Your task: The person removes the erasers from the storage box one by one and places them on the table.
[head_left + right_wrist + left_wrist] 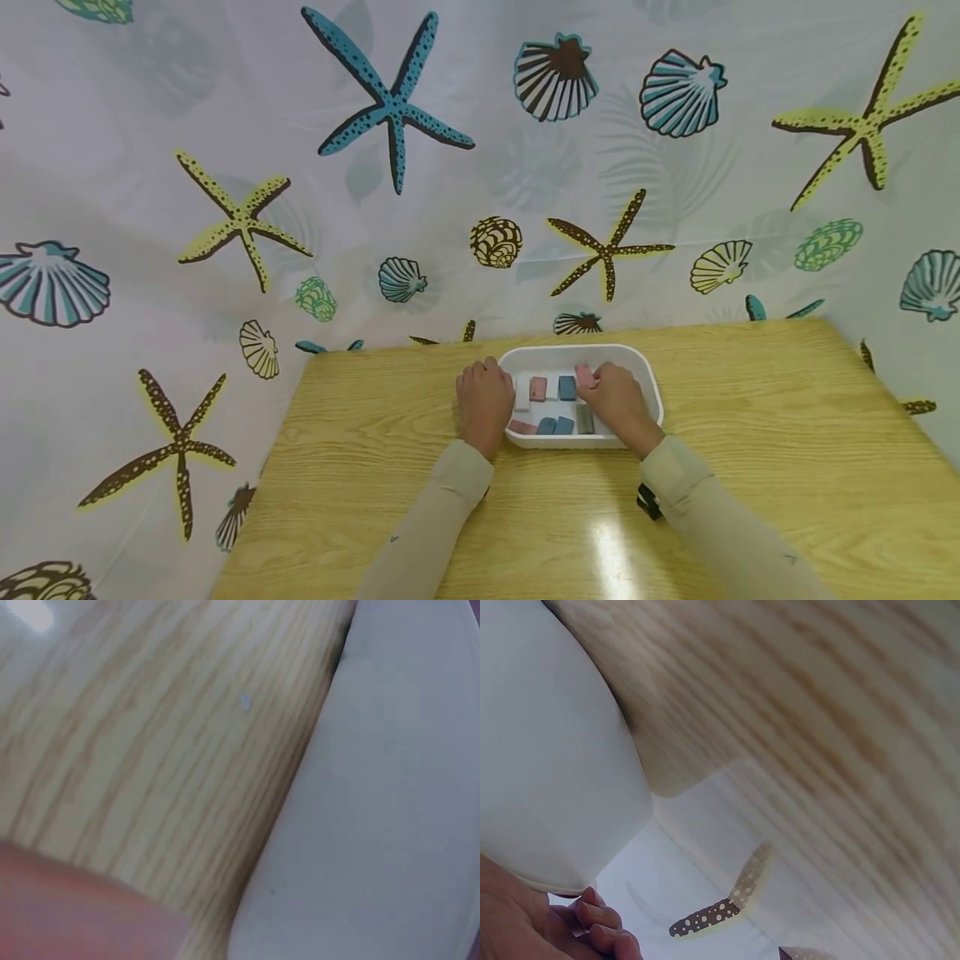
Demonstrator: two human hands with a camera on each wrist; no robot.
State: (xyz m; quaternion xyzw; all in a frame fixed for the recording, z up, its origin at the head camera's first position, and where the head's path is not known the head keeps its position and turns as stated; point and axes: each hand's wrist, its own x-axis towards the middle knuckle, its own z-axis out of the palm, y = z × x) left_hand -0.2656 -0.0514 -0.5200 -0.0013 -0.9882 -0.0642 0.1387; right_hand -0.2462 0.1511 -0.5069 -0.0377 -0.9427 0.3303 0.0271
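Note:
A white oval-ended plastic tub (577, 442) stands on the table with several small eraser-like blocks lying in it. My left hand (485, 402) grips the tub's left rim; in the left wrist view its curled fingers (604, 930) show at the rim. Over the right side of the tub, my right hand (618, 404) pinches a pink block (585, 376) near the back wall. A row beside it holds a blue block (567, 388), another pink block (537, 389) and white ones. Nearer the front lie a grey block (584, 419), blue blocks (547, 426) and a pink one (522, 427).
The wood-grain table (360, 467) spreads to both sides of the tub. Behind it and at the sides hangs a pale curtain (465, 183) printed with starfish and shells. In the right wrist view, the tub's outer wall (375, 795) fills the right side.

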